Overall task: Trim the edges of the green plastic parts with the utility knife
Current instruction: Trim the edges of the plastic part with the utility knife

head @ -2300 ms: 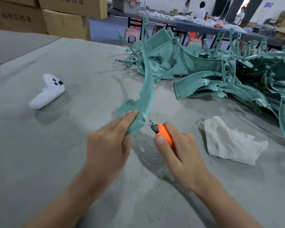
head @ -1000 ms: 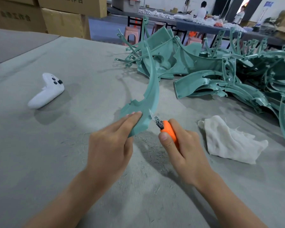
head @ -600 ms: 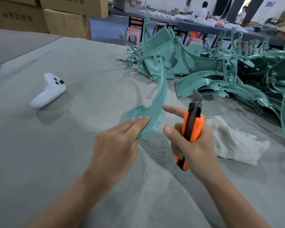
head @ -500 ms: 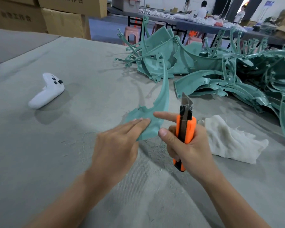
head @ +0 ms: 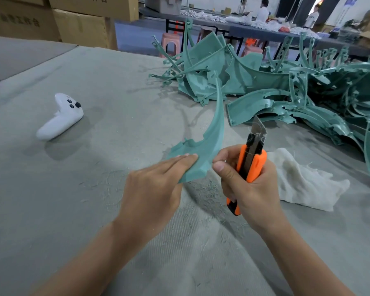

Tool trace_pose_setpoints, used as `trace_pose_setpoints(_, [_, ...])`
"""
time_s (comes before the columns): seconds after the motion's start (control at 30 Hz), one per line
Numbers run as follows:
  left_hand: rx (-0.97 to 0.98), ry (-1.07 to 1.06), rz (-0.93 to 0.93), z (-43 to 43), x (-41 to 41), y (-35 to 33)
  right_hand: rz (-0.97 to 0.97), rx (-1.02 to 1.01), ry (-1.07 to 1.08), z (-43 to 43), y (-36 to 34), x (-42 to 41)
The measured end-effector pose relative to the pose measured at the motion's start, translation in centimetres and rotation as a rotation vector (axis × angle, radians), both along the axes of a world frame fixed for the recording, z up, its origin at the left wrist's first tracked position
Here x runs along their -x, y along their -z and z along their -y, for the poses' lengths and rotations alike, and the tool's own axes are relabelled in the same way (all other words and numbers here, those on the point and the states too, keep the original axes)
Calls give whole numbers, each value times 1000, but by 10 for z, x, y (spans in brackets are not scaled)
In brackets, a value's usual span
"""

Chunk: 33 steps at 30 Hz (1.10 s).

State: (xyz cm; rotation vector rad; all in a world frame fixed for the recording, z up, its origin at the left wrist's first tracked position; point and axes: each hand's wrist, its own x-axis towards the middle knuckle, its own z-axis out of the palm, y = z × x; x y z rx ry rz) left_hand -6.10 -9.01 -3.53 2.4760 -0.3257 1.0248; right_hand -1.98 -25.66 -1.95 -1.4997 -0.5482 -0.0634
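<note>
A curved green plastic part (head: 215, 133) stands tilted above the grey cloth table, its broad lower end held by my left hand (head: 154, 186); the fingers lie straight along its near face and the thumb is hidden behind. My right hand (head: 250, 184) grips an orange utility knife (head: 251, 161) upright, blade pointing up and away. The right thumb and a fingertip touch the part's right edge. The blade is clear of the part.
A big heap of green plastic parts (head: 286, 88) fills the far right of the table. A white cloth (head: 303, 180) lies right of my right hand. A white controller (head: 61, 117) sits at the left. Cardboard boxes (head: 58, 20) stand behind; people work at a far table.
The knife left the part's edge and turned blade-up in my right hand. The part tipped to the right, and my right fingers came to its edge.
</note>
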Motion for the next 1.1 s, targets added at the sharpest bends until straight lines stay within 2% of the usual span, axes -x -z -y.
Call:
trace_pose_setpoints(0.3, [7,-19,98,0,-1,1,-130,-40,138,7,-2,-3])
trace_pose_setpoints(0.47, [56,-83,138,-2,-3,4,126,214,172,4,-2,0])
trace_pose_setpoints(0.63, [143,-104,126,-4,-4,11,260,430,127,-5,2,12])
trace_pose_setpoints(0.93, [152,-137,138,3,-2,10,282,558,203,-10,9,13])
trace_pose_setpoints(1.1, [154,-77,152,7,1,6,274,550,262,-5,10,5])
